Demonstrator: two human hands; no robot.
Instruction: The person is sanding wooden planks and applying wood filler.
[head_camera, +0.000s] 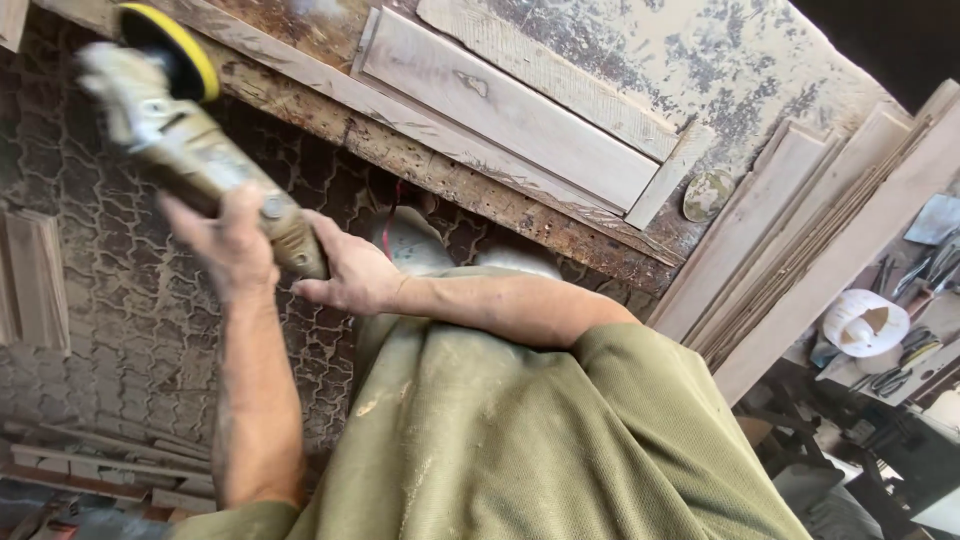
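Sander (180, 120) (yellow-padded) gripped by left hand (228, 245) and right hand (350, 275).

floor (120, 300): cracked dark paving | workbench (760, 70): paint-flecked | planks (800, 230): leaning right

Wooden panel (505, 110) lying on paint-spattered table (740, 70) at twelve o'clock; leaning planks (800, 250), white tape roll (862, 322) and pliers (925, 270) at three o'clock.
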